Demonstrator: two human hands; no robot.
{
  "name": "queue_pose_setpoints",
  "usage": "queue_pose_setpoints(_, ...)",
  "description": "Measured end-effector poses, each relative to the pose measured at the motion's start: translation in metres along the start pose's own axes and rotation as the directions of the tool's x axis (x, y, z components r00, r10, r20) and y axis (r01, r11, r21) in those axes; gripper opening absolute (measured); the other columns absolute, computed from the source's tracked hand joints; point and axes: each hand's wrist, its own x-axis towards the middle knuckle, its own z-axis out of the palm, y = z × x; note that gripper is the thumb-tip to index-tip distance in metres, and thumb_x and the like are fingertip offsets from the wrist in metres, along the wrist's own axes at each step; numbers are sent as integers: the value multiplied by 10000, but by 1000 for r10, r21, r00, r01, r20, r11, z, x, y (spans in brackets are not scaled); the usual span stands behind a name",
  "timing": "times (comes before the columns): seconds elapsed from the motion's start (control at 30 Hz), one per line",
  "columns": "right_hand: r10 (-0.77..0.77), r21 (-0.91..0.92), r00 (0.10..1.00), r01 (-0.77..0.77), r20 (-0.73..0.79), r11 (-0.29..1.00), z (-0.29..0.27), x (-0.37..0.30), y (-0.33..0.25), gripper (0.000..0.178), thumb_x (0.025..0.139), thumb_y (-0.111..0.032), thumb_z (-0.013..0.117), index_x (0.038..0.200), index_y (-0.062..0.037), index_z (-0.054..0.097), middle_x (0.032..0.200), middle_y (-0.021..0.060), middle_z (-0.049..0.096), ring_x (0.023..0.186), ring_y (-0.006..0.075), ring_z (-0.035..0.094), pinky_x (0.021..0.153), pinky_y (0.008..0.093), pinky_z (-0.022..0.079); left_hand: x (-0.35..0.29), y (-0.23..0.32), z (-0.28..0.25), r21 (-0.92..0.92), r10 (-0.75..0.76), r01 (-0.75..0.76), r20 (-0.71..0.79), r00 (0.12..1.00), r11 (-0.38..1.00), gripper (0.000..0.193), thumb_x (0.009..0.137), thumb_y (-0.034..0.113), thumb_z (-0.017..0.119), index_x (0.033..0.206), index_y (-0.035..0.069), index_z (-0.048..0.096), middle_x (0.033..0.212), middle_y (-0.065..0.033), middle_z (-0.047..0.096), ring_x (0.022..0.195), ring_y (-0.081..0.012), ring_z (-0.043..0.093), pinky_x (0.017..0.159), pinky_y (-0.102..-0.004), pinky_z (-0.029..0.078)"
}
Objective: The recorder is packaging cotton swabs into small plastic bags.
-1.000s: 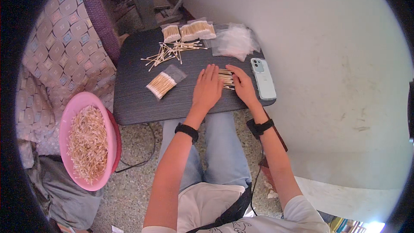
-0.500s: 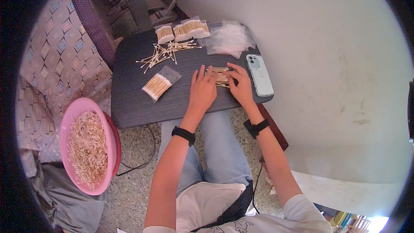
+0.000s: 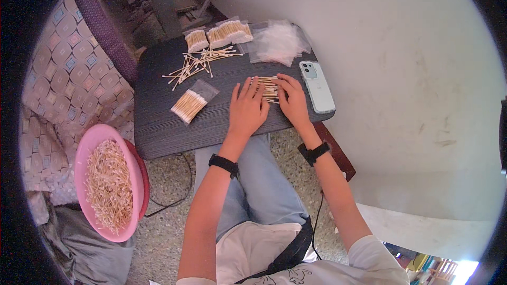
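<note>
A row of cotton swabs (image 3: 271,91) with wooden sticks lies side by side on the dark table (image 3: 158,132), between my two hands. My left hand (image 3: 247,112) rests over the row's left end, its fingers stretched out and partly covering the tips. At the opposite end, my right hand (image 3: 293,104) touches the sticks with slightly bent, spread fingers. Neither hand grips anything. To the left of my left hand is a clear bag (image 3: 189,106) filled with swabs. Loose swabs (image 3: 198,67) lie crisscrossed farther back.
Filled swab bags (image 3: 229,34) stand at the table's far edge, beside a pile of clear plastic bags (image 3: 280,42). A pale phone (image 3: 317,87) lies by the right edge, near the wall (image 3: 401,89). A pink basin (image 3: 82,179) heaped with swabs sits at lower left.
My fingers have shifted slightly along the ends of the swab row, both hands staying on it. The whole view has tilted a little; the other things keep their places.
</note>
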Motion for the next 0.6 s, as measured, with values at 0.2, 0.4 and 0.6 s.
queue_pose_setpoints(0.2,-15,-23,1000,15,-7,1000,2,0,3,191,870,-59,537,1031,-10,627,1133,144,581,1068,327,530,929,401,428,1,1,2,3,-19,19,-17,1000,1000,390,906,225,464,1229,25,554,1369,-123,471,1295,-262,408,1088,-440,275)
queue_pose_setpoints(0.4,-1,-13,1000,1,-16,1000,2,0,1,185,860,-81,565,1019,-15,636,1129,142,583,1065,322,532,928,402,425,0,-1,4,13,-6,6,7,1000,1000,399,941,248,426,1262,34,529,1389,-133,447,1316,-260,382,1097,-439,258)
queue_pose_setpoints(0.6,-42,-25,999,41,-6,999,0,0,-1,186,811,-109,637,978,-27,643,1109,133,582,1031,321,529,914,400,425,0,-1,7,33,3,-2,-31,1000,999,418,948,300,426,1253,39,541,1394,-148,431,1326,-251,368,1101,-432,249)
